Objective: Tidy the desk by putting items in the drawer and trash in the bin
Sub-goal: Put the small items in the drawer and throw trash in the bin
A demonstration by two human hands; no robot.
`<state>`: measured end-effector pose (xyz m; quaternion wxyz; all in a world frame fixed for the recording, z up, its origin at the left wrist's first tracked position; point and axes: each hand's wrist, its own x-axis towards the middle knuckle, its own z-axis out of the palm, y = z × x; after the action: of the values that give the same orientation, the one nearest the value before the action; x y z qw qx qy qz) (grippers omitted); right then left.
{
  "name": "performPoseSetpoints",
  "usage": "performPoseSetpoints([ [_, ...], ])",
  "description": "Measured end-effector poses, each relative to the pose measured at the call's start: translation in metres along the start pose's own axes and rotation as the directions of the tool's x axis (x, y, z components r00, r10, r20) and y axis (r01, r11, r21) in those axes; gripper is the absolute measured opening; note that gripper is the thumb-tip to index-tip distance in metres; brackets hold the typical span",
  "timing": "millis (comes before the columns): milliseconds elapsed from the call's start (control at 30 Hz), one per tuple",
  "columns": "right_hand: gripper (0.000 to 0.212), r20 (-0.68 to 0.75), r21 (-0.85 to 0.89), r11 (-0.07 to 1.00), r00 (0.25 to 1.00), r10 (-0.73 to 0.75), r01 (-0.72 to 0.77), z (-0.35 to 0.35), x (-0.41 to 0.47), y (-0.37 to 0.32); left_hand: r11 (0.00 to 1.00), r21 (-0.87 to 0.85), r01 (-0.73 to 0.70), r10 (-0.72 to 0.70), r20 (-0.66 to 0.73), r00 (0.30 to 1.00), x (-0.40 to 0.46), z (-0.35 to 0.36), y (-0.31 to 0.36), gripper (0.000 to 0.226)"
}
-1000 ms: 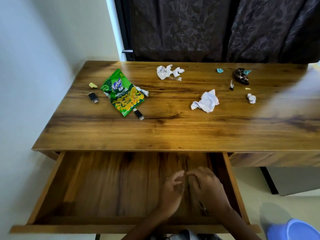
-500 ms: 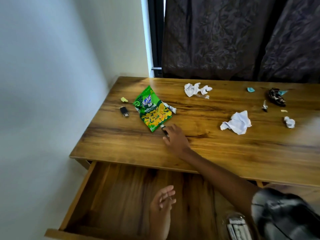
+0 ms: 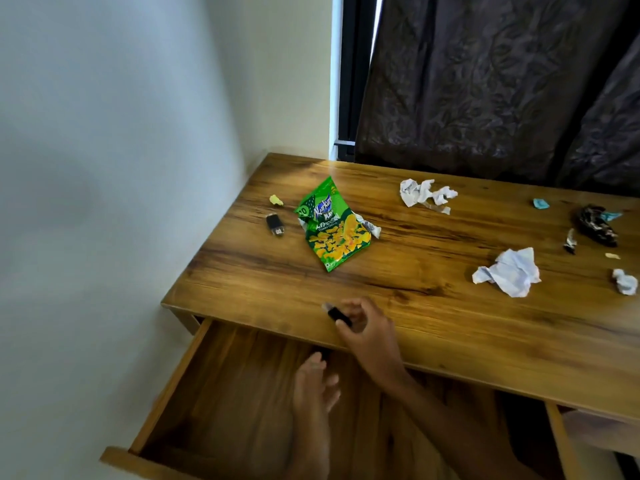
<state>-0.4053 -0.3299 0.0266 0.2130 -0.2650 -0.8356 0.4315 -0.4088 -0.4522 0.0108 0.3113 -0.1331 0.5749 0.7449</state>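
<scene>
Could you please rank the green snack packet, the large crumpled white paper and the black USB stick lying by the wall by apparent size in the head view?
1. Green snack packet
2. Large crumpled white paper, somewhat smaller
3. Black USB stick by the wall, much the smallest

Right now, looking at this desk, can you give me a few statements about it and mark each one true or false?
1. The right hand holds a small black stick. True.
2. The drawer is closed. False: it is pulled open.
3. The green snack bag lies in the drawer. False: it lies on the desk.
4. The left hand is over the drawer, holding nothing. True.
5. Crumpled white paper lies on the desk. True.
</scene>
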Motion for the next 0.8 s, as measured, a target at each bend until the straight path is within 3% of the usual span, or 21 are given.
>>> performPoseSetpoints([
  [133,0.022,0.171,0.117,0.989,0.979,-0.11,0.091,0.002,-0.025,-0.033,0.957,-0.279,0.072,-0.034,0.137,0.99,0.017,0.003,0.037,0.032],
  [267,0.022,0.1,0.039,0.989,0.984,-0.146,0.143,0.005,-0.007,-0.045,0.902,-0.417,0.11,-0.027,0.198,0.98,0.048,0.003,0.068,0.031],
  [467,0.014,0.132,-0.048,0.972,0.966,-0.222,0.23,0.012,0.054,-0.058,0.939,-0.331,0.095,-0.029,0.198,0.98,0.099,0.009,0.113,0.038],
  [667,0.02,0.267,-0.19,0.918,0.918,-0.293,0.348,0.046,0.125,-0.067,0.884,-0.461,0.078,0.019,0.202,0.979,0.119,0.003,0.107,0.04],
  [800,0.029,0.353,-0.232,0.914,0.904,-0.241,0.334,0.077,0.171,-0.07,0.869,-0.493,0.052,0.062,0.211,0.975,0.124,0.002,0.104,0.042],
])
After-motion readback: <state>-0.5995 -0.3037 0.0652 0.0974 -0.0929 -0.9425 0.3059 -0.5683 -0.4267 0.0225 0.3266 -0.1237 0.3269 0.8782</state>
